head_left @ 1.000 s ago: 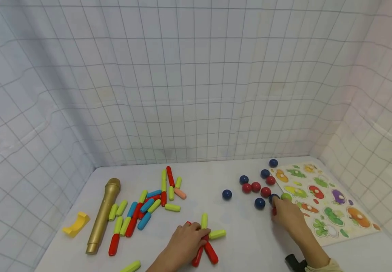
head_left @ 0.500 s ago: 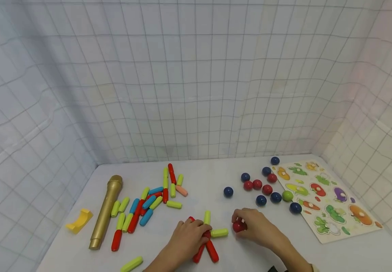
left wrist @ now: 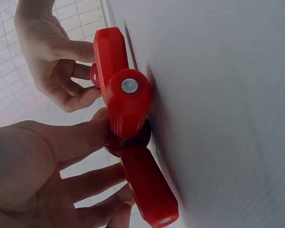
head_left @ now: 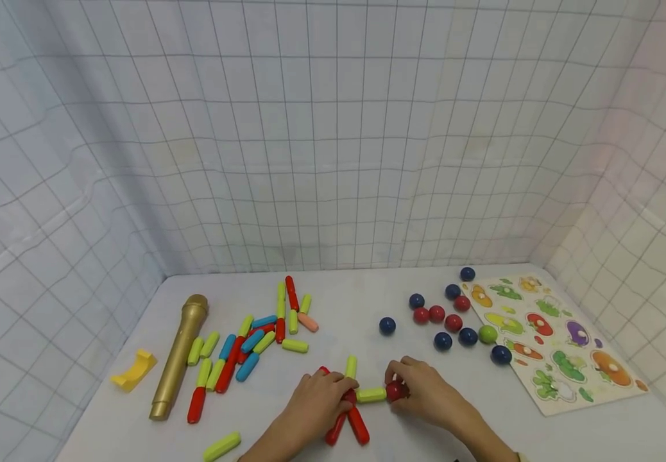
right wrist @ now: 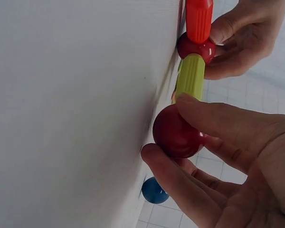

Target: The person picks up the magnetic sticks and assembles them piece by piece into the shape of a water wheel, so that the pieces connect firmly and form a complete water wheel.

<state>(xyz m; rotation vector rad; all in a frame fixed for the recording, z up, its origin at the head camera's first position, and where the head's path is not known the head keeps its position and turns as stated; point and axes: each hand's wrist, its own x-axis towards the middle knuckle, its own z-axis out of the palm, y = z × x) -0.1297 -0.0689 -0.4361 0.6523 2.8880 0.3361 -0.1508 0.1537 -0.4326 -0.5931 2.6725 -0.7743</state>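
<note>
My left hand (head_left: 317, 407) grips the dark red hub ball (right wrist: 199, 47) of a small build, thumb and fingers around it. Red rods (left wrist: 149, 185) with silvery end discs and lime-green rods (head_left: 371, 394) radiate from this hub. To its right, my right hand (head_left: 424, 390) pinches a second red ball (right wrist: 175, 134) between thumb and fingers. That ball sits at the outer end of the right-hand lime rod, right up against it in the right wrist view. In the head view the left fingers hide part of the hub and one red rod.
Several blue balls (head_left: 387, 326), red balls (head_left: 437, 313) and a green ball (head_left: 487, 333) lie back right, beside a vegetable picture board (head_left: 552, 346). At left are loose and joined coloured rods (head_left: 229, 366), a gold microphone (head_left: 179, 356) and a yellow curved piece (head_left: 135, 371).
My right hand came from the ball group at right with a red ball, moving left until the ball met the lime rod's end. My left hand stayed on the hub.
</note>
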